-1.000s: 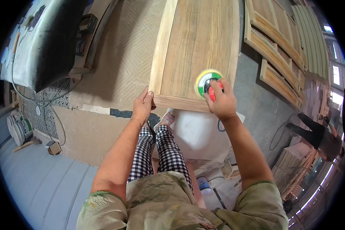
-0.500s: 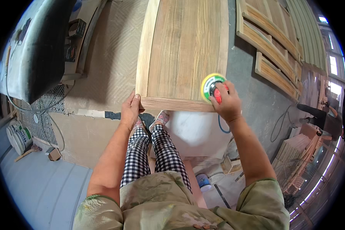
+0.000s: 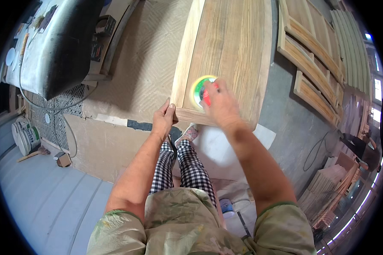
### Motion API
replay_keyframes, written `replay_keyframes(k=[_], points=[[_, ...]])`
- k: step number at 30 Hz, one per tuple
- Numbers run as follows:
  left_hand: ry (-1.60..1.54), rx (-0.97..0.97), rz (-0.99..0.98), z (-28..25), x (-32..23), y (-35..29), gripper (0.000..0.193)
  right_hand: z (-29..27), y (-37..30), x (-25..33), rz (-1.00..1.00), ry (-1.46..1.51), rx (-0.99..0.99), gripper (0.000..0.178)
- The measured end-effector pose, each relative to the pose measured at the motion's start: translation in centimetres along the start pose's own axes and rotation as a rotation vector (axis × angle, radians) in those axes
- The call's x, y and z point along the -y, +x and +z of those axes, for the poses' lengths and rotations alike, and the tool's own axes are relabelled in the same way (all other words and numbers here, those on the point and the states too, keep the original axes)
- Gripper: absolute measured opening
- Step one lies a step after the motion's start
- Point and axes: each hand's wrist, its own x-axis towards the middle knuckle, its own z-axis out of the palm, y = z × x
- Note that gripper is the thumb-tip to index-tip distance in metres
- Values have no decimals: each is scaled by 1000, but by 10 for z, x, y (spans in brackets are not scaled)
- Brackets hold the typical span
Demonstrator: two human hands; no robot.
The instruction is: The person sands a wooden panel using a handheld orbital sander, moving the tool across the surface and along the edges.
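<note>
Wood panel (image 3: 230,51): disc tool (image 3: 199,89) beneath right grip (image 3: 222,102), clamped round it; left grip (image 3: 162,120) clasping corner (image 3: 181,113).

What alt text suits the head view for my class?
A right hand holds a round, yellow-rimmed tool on a framed wooden panel; the left hand grips that panel's near left corner. More wooden frames lie to the right.

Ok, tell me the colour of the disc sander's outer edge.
The disc sander is yellow around its edge; the head view shows it.
</note>
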Motion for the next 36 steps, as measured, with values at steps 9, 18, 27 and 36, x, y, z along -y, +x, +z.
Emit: replay_keyframes(k=[9,18,27,36], points=[[94,89,44,-4,1,6,37,-15,-6,-4,-63,5,79,47],[138,45,27,-8,2,3,40,-38,76,-4,-171,-43,25,48],[214,6,-29,-22,-1,-5,43,-14,53,1,-191,51,100,42],[274,17,58,2,-16,-3,39,-92,114,-65,51,72,-63,41]])
